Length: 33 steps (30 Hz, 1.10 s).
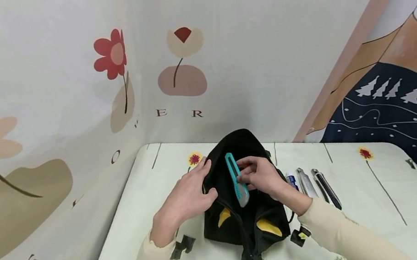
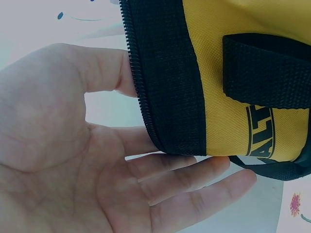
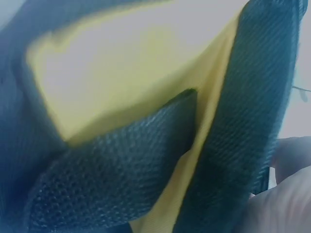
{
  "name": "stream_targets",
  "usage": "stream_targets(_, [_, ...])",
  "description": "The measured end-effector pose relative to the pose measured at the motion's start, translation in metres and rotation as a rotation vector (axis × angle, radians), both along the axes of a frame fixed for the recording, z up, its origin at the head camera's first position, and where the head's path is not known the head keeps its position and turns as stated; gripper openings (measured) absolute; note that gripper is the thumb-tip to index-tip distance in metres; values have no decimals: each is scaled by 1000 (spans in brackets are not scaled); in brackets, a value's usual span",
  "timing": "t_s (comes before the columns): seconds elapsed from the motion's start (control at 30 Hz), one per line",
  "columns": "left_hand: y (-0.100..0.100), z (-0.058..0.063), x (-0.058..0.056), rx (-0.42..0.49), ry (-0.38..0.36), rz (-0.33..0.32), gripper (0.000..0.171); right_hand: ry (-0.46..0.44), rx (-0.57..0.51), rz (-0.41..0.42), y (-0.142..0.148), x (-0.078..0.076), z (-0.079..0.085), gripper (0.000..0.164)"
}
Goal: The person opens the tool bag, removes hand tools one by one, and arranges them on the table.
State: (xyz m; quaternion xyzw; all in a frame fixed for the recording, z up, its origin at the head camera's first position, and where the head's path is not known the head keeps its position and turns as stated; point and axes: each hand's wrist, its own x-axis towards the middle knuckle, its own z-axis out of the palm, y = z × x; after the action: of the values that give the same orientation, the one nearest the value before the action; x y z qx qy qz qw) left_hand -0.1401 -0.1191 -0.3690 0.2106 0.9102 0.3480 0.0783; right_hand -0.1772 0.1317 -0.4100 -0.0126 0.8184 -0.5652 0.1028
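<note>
A black tool bag (image 1: 224, 234) with its mouth spread wide sits before me; the left wrist view shows its yellow outer panel (image 2: 214, 82) and black zipper edge (image 2: 167, 87). My right hand (image 1: 263, 178) pinches a teal utility knife (image 1: 240, 187), nearly upright over the bag's dark opening, between thumb and fingers. My left hand (image 1: 191, 196) rests at the left rim with fairly straight fingers; its thumb and index fingertips are hidden behind the zipper edge. In the right wrist view the bag's strap (image 3: 116, 165) and side fill the picture, and the knife is out of sight.
Right of the bag lie a blue-and-white tube (image 1: 292, 180), a silver cutter knife (image 1: 306, 183) and a black cutter knife (image 1: 327, 190). The flower-print table (image 1: 370, 194) meets printed cloth walls (image 1: 244, 49) at the back and left.
</note>
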Motion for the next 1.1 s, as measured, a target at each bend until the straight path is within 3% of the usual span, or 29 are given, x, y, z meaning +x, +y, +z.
stream_targets(0.9, [-1, -2, 0, 21, -6, 4, 77, 140, -116, -35, 25, 41, 52, 52])
stream_targets(1.1, [0, -3, 0, 24, -3, 0, 77, 134, -123, -45, 35, 46, 61, 53])
